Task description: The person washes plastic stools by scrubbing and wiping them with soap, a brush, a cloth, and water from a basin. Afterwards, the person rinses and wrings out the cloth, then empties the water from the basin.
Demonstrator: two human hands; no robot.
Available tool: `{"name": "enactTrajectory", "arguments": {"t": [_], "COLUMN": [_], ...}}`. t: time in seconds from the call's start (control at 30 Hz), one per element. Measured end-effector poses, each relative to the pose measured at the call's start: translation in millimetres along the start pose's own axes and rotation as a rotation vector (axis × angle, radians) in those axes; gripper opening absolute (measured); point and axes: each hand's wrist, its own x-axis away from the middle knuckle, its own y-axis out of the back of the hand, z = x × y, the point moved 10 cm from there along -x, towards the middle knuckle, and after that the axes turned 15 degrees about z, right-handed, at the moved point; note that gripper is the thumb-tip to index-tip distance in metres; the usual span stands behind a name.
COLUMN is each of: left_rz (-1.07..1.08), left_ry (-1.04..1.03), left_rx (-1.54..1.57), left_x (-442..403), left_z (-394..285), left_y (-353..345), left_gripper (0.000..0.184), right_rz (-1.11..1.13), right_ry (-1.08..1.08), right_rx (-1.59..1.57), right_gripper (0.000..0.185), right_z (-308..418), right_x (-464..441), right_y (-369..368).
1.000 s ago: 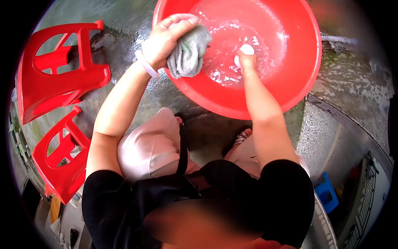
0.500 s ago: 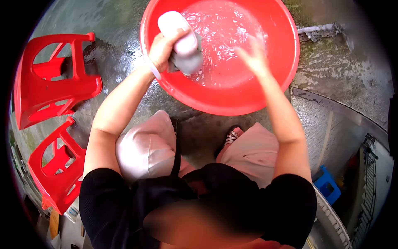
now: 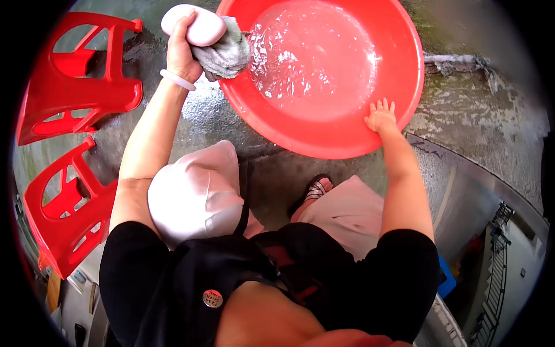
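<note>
My left hand (image 3: pixel 184 55) is closed around a grey cloth (image 3: pixel 225 53) and a smooth white-pink oval object (image 3: pixel 194 25), which lies on top of the cloth under my thumb. Both are held just outside the left rim of a large red basin (image 3: pixel 324 144). Rippled water (image 3: pixel 312 63) covers the basin's bottom. My right hand (image 3: pixel 381 115) rests with spread fingers on the basin's inner wall at the lower right, holding nothing.
Two red plastic stools (image 3: pixel 75 87) (image 3: pixel 69 208) lie tipped on the wet floor (image 3: pixel 202 124) at the left. A blue plastic item (image 3: pixel 445 277) is partly visible at the lower right, near a black rack (image 3: pixel 491 289). My sandalled foot (image 3: pixel 317 189) shows below the basin.
The white-pink object came out of the water from my right hand into my left. My left hand moved left, outside the basin, with it and the cloth. My right hand moved down to the basin wall.
</note>
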Motion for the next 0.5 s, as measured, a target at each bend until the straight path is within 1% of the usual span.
{"name": "enactTrajectory", "arguments": {"t": [0.03, 0.07, 0.1, 0.13, 0.17, 0.2, 0.23, 0.27, 0.3, 0.33, 0.37, 0.4, 0.43, 0.5], "left_rz": [-0.014, -0.024, -0.076, -0.095, -0.149, -0.201, -0.212, -0.178, -0.161, -0.144, -0.145, -0.147, -0.152, -0.184], "left_ry": [-0.007, -0.02, -0.049, -0.053, -0.053, -0.049, -0.097, -0.09, -0.108, -0.121, -0.132, -0.147, -0.167, -0.172], "left_rx": [-0.017, -0.033, -0.009, 0.065, 0.064, 0.061, 0.041, 0.001, -0.152, -0.304, -0.381, -0.455, -0.53, -0.423], "left_x": [-1, -5, -4, -7, -2, 2, 0, -5, -7, -4, -2, 1, 2, 1], "left_z": [5, 13, 17, 27, 32, 37, 39, 45, 41, 36, 36, 35, 35, 41], "left_y": [16, 32, 42, 55, 57, 57, 65, 72, 65, 54, 43, 30, 22, 27], "left_gripper": [0.037, 0.036, 0.037, 0.04, 0.04, 0.04, 0.04, 0.038, 0.038, 0.037, 0.037, 0.037, 0.036, 0.037], "right_rz": [0.026, 0.032, 0.113, 0.045, 0.088, 0.143, 0.243, 0.346, 0.356, 0.504, 0.648, 0.653, 0.686, 0.761], "right_ry": [-0.028, -0.104, -0.007, -0.017, 0.075, 0.167, 0.235, 0.298, 0.292, 0.33, 0.36, 0.349, 0.4, 0.526], "right_rx": [0.024, 0.024, -0.088, -0.202, -0.245, -0.416, -0.549, -0.685, -0.687, -0.932, -1.176, -1.172, -1.272, -1.461], "right_gripper": [0.053, 0.05, 0.049, 0.046, 0.044, 0.04, 0.041, 0.044, 0.044, 0.042, 0.04, 0.04, 0.036, 0.03], "right_z": [10, 24, 54, 87, 128, 174, 186, 186, 211, 224, 237, 225, 232, 278], "right_x": [-11, -35, -53, -48, -67, -79, -52, -28, -85, -150, -208, -188, -159, -82], "right_y": [-2, -8, -21, -17, -21, -29, 2, 29, -5, -50, -92, -82, -63, -8]}}
